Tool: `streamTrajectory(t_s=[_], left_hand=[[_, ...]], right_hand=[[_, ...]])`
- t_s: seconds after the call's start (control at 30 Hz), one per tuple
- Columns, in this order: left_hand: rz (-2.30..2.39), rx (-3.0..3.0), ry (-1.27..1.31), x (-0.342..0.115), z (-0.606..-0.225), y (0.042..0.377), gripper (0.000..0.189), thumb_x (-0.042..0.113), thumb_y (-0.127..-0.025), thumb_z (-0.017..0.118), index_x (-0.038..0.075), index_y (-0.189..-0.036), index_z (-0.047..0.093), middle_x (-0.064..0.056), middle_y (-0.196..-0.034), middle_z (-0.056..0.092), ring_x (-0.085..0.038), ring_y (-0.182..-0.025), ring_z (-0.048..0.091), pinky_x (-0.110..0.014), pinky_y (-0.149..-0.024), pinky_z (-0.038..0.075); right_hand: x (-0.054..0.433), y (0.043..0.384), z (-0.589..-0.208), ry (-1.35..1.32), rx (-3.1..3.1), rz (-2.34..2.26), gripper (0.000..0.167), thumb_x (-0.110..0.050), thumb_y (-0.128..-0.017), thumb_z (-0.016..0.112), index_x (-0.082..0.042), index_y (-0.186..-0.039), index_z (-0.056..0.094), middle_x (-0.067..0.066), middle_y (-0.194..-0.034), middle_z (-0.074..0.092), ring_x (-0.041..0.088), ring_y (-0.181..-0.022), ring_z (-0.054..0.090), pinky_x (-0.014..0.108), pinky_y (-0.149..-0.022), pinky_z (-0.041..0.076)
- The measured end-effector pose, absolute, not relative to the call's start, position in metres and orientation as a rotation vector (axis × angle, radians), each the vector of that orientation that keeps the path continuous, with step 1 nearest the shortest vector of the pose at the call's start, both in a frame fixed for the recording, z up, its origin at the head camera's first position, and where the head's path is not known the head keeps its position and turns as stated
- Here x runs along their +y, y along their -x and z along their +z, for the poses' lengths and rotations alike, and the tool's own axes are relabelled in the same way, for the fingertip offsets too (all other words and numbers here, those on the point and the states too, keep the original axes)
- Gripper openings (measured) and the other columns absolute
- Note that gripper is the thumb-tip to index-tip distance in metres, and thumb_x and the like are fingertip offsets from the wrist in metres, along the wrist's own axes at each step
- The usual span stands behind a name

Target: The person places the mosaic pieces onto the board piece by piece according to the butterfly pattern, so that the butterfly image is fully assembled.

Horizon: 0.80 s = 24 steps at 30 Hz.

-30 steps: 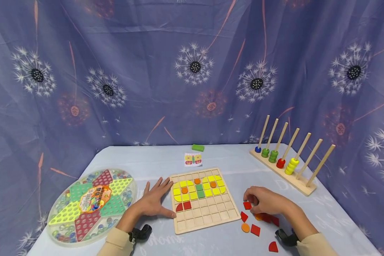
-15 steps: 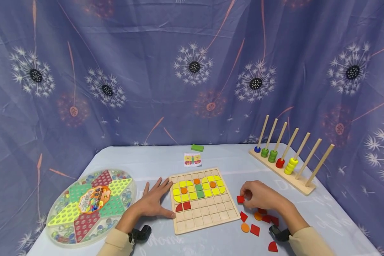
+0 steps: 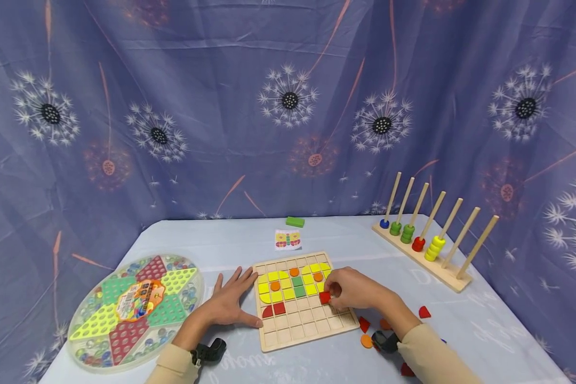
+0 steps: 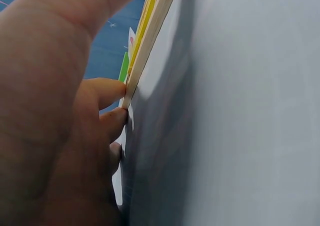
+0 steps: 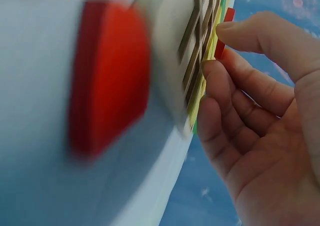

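My right hand (image 3: pixel 357 290) pinches a red square tile (image 3: pixel 324 297) between thumb and index finger, close over the right half of a wooden grid board (image 3: pixel 307 322). The right wrist view shows the red tile (image 5: pixel 229 15) at the fingertips, the other fingers loosely bent. Yellow tiles (image 3: pixel 265 288), orange discs (image 3: pixel 275 286), green squares (image 3: pixel 300 291) and two red tiles (image 3: pixel 279 308) fill part of the grid. My left hand (image 3: pixel 228 304) lies spread at the board's left edge, and in the left wrist view its fingertips (image 4: pixel 116 90) touch the wooden side.
Loose red pieces (image 3: pixel 364 324) and orange discs (image 3: pixel 367 341) lie right of the board, partly under my right forearm. A butterfly pattern card (image 3: pixel 288 240) and green block (image 3: pixel 295 222) are behind it. A Chinese checkers board (image 3: pixel 160 320) stands left, a peg stacker (image 3: pixel 448 274) right.
The right hand has picked up the red square tile from the loose pieces and carried it left over the board. My left hand stays in place.
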<state>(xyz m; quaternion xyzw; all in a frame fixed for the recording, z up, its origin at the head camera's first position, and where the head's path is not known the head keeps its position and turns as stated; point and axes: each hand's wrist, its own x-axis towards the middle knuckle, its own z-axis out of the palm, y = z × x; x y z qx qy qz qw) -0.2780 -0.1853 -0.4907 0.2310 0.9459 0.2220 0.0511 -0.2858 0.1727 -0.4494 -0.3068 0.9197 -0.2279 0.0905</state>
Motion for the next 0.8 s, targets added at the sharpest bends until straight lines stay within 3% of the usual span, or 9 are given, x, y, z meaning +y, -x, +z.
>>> streamTrajectory(t_s=[0.43, 0.8], left_hand=[[0.648, 2.870, -0.676, -0.188, -0.490, 0.278, 0.123, 0.078, -0.055, 0.072, 0.017, -0.153, 0.028, -0.003, -0.159, 0.018, -0.029, -0.145, 0.004, -0.066, -0.107, -0.008], [0.660, 2.874, -0.691, -0.185, -0.489, 0.278, 0.122, 0.078, -0.055, 0.072, 0.017, -0.152, 0.030, -0.005, -0.158, 0.021, -0.030, -0.145, 0.006, -0.067, -0.107, -0.007]], right_hand=[[0.111, 0.289, -0.451, 1.059, 2.723, -0.552, 0.011, -0.022, -0.078, 0.076, -0.021, -0.087, 0.069, -0.012, -0.075, 0.057, 0.006, -0.070, 0.051, 0.022, -0.062, 0.046], [0.093, 0.286, -0.450, 1.086, 2.715, -0.491, 0.015, -0.024, -0.079, 0.080, -0.021, -0.090, 0.071, -0.013, -0.073, 0.055, 0.005, -0.068, 0.048, 0.022, -0.062, 0.043]])
